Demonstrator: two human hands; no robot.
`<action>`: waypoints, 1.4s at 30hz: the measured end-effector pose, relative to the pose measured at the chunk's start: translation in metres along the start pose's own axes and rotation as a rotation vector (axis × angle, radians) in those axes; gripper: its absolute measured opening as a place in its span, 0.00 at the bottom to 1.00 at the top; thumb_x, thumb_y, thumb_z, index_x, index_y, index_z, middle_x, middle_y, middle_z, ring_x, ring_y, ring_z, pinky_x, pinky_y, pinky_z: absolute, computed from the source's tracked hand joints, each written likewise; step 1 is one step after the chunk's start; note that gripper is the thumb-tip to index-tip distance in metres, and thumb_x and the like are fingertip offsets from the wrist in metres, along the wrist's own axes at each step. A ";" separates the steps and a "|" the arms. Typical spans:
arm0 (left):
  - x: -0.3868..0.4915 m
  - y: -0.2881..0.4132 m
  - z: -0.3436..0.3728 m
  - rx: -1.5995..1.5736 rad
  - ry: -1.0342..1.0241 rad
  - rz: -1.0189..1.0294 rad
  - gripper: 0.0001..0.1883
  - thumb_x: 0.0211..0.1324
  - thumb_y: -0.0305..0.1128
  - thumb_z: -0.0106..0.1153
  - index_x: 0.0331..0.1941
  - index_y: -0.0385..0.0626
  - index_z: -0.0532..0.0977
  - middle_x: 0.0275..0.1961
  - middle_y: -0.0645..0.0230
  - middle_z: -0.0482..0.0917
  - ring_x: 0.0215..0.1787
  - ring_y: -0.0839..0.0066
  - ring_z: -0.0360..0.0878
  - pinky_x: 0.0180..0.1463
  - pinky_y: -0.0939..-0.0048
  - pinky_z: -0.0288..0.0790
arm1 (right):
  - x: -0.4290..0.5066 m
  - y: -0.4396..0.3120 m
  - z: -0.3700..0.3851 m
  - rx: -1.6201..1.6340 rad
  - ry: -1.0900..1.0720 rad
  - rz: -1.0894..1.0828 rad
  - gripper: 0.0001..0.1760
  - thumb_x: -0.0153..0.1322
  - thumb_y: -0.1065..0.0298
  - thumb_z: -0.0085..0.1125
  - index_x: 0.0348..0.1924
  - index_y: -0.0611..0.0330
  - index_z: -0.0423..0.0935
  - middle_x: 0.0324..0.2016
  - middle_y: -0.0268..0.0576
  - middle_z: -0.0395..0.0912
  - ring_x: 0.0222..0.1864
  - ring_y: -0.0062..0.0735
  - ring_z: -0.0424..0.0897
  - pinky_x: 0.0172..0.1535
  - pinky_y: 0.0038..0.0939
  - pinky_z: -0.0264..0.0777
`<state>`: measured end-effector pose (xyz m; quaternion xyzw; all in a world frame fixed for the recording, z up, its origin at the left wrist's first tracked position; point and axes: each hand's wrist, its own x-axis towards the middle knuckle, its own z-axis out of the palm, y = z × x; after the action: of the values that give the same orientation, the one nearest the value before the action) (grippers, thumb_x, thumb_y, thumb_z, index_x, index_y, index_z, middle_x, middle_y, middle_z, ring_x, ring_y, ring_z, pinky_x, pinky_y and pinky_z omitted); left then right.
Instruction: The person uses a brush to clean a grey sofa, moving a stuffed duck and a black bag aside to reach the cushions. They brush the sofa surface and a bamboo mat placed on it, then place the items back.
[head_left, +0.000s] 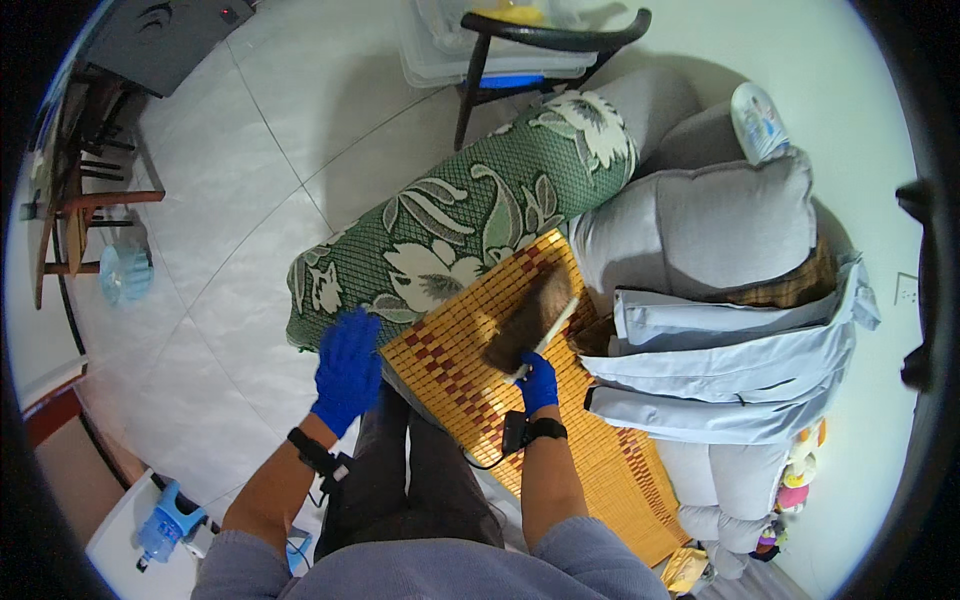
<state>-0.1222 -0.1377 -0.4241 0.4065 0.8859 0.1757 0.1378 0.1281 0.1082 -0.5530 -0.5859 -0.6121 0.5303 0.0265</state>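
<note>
My right hand (538, 384), in a blue glove, grips the near end of a light-handled brush (553, 330) whose dark brown bristles lie low over a bamboo tile seat mat (450, 367). With its blue-gloved fingers extended, my left hand (347, 373) is beside the near left end of a sofa armrest under a green floral cover (450, 225). Nothing shows in that hand, and whether it touches the cover is not plain. The mat's far edge meets the covered armrest. Both wrists wear black straps with small devices.
Grey cushions (735, 225) line the wall side, with light blue-grey folded clothing (720, 360) on the mat's right. A black chair (555, 37) and clear plastic bins (427, 45) stand beyond the armrest. At lower left, a water bottle (159, 529) sits on a white surface.
</note>
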 end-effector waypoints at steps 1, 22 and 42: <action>0.004 -0.007 -0.005 0.088 0.038 -0.075 0.35 0.54 0.32 0.54 0.68 0.48 0.54 0.69 0.51 0.55 0.71 0.53 0.50 0.71 0.52 0.45 | -0.008 -0.013 -0.008 -0.381 -0.079 -0.356 0.15 0.64 0.62 0.56 0.38 0.64 0.72 0.25 0.47 0.71 0.24 0.42 0.70 0.30 0.35 0.66; -0.162 -0.096 -0.009 -0.349 -0.283 -0.671 0.28 0.58 0.49 0.49 0.57 0.41 0.69 0.56 0.52 0.74 0.59 0.59 0.71 0.62 0.64 0.64 | -0.085 -0.264 0.129 -0.843 -0.021 -0.524 0.43 0.65 0.77 0.55 0.68 0.65 0.42 0.49 0.61 0.68 0.46 0.51 0.75 0.48 0.43 0.72; -0.324 -0.152 -0.111 -0.330 -0.266 -0.857 0.28 0.59 0.54 0.46 0.57 0.48 0.70 0.56 0.55 0.74 0.57 0.58 0.72 0.61 0.62 0.65 | -0.191 -0.267 0.225 -0.996 -0.691 -0.698 0.38 0.65 0.58 0.58 0.65 0.64 0.56 0.55 0.56 0.69 0.54 0.47 0.71 0.52 0.36 0.67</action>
<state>-0.0628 -0.5016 -0.3553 -0.0038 0.9087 0.1878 0.3728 -0.1441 -0.1067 -0.3570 -0.0953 -0.9081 0.3030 -0.2727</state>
